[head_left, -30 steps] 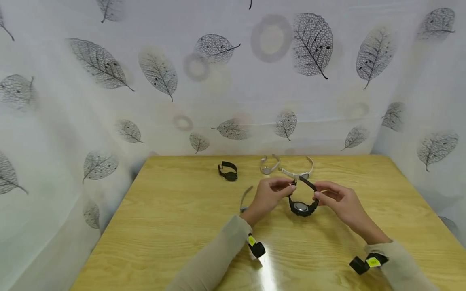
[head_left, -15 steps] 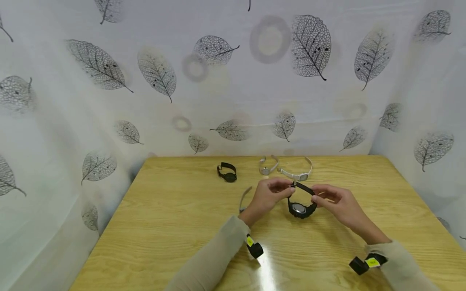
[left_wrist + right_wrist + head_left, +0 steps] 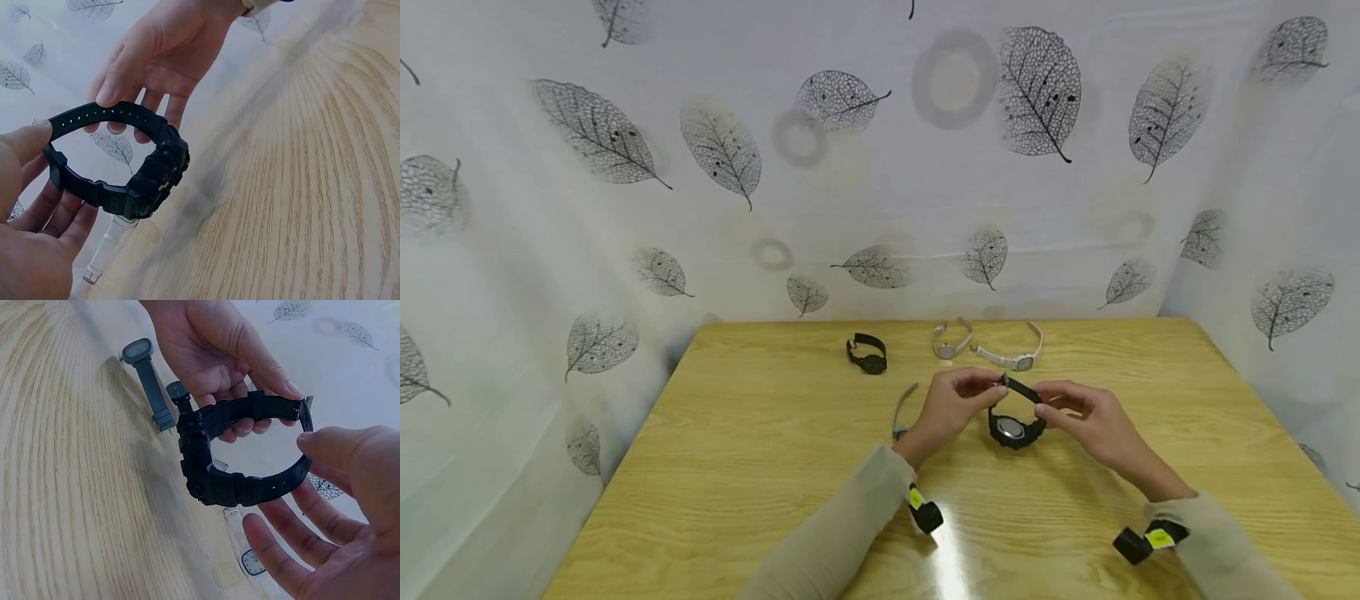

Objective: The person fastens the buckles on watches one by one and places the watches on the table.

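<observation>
A chunky black sports watch (image 3: 1011,427) hangs above the table between both hands, its strap bent into a loop and its silver back turned up in the head view. My left hand (image 3: 951,407) pinches the buckle side of the strap. The right hand (image 3: 1086,421) pinches the holed side between thumb and fingers. In the left wrist view the row of strap holes shows along the black watch (image 3: 164,175). The strap tip meets the buckle in the right wrist view, close to both thumbs; whether the pin sits in a hole cannot be told.
Behind the hands lie a black watch (image 3: 872,364), a pale watch (image 3: 946,351) and a white watch (image 3: 1024,363). A grey-strapped watch (image 3: 901,431) is partly hidden by the left wrist. Leaf-patterned cloth (image 3: 880,192) borders the wooden table (image 3: 737,467).
The right hand has shifted slightly left, and the black watch with it. The strap's holed end has come closer to the buckle side. The left hand has barely moved.
</observation>
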{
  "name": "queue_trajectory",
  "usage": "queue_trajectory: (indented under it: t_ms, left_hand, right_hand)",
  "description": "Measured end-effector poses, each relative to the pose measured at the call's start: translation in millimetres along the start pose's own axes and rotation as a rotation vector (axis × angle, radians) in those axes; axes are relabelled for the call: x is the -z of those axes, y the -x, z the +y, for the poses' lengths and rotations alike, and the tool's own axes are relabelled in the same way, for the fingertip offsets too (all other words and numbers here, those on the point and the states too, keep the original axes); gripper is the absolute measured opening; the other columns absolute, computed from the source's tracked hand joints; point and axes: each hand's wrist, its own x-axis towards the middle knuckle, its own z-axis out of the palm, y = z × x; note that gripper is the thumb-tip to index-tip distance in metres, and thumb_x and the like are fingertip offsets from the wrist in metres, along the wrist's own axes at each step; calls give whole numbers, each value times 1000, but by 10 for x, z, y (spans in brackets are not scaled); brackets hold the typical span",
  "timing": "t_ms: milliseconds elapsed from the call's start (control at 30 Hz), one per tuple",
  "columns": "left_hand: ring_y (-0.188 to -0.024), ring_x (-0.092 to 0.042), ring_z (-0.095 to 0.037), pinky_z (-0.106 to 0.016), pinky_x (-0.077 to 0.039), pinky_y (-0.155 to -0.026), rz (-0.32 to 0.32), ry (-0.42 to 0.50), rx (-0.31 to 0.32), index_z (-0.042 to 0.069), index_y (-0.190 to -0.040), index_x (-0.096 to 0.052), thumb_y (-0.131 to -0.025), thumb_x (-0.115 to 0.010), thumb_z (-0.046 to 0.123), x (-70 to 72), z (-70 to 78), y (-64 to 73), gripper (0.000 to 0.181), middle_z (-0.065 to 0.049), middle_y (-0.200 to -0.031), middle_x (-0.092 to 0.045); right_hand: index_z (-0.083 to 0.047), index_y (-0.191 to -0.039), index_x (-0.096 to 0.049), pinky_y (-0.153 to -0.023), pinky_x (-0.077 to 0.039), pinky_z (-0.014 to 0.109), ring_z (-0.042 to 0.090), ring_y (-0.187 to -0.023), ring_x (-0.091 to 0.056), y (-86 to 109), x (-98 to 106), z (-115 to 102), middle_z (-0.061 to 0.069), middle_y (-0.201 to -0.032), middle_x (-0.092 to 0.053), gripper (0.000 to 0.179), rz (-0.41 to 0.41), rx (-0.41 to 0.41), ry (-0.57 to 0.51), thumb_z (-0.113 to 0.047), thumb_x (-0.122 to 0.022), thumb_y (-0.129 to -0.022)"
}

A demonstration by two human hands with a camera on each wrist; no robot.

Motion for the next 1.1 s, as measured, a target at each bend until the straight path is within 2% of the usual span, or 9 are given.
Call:
queue_trajectory:
  t_ms: [167,367,533,600,767,833,1000,1100]
  left_hand:
    - [-89,-71,-12,-36,-62,-83,-9,3,1,12,-116,-77,-94,-79,17,17,-20,1,23,-2,-103,-75]
    - [-85,-68,-10,-34,-60,-77,-1,-38,-5,15,-118,-77,-94,-78,19,27,5,7,24,1,-99,-73]
    - [-81,-66,-11,-55,-58,-76,-14,-32,-25,12,-117,-78,-94,-78,15,42,15,2,24,0,-95,-73]
    - [-79,-66,-11,-58,-57,-74,-21,-31,-33,10,-117,-78,-94,-78,14,49,12,2,23,0,-94,-73]
    - [-78,-65,-11,-42,-57,-67,-30,-29,-44,8,-116,-78,-93,-78,13,65,4,-7,23,-1,-93,-73]
    - [-78,-65,-11,-40,-56,-67,-38,-29,-44,7,-116,-77,-94,-78,13,70,6,-7,23,-2,-94,-72]
    - [-81,-67,-11,-36,-60,-72,-24,-28,-51,6,-118,-77,-95,-77,14,70,-2,8,24,-4,-97,-73]
    - [-83,-68,-13,-27,-60,-74,1,-39,-61,6,-118,-76,-95,-77,14,59,-1,22,25,-6,-99,-73]
  right_hand:
    - [1,-127,-68,-75,-63,30,21,-89,-71,-4,-11,5,30,-104,-68,27,-5,3,-8,-6,-67,-101]
    - [1,-128,-67,-75,-64,35,18,-89,-71,-13,-32,6,30,-106,-68,28,-9,-7,-21,-8,-67,-101]
    - [0,-129,-67,-75,-64,38,18,-88,-71,-12,-42,15,28,-106,-68,29,-13,-13,-22,-8,-66,-101]
    - [0,-130,-67,-75,-64,38,19,-88,-71,-13,-47,19,29,-106,-68,29,-17,-9,-22,-7,-66,-101]
    - [0,-129,-67,-74,-63,35,20,-87,-72,-21,-62,15,32,-107,-67,29,-20,4,-28,-6,-65,-101]
    - [1,-129,-67,-74,-63,34,20,-87,-72,-20,-68,15,32,-107,-67,29,-15,6,-29,-6,-66,-101]
    - [-1,-130,-67,-74,-64,35,21,-88,-72,-19,-87,14,30,-106,-67,29,-9,-2,-31,-8,-65,-102]
    - [-2,-130,-67,-75,-64,38,22,-86,-73,-21,-98,15,25,-105,-69,29,-11,-11,-26,-10,-65,-102]
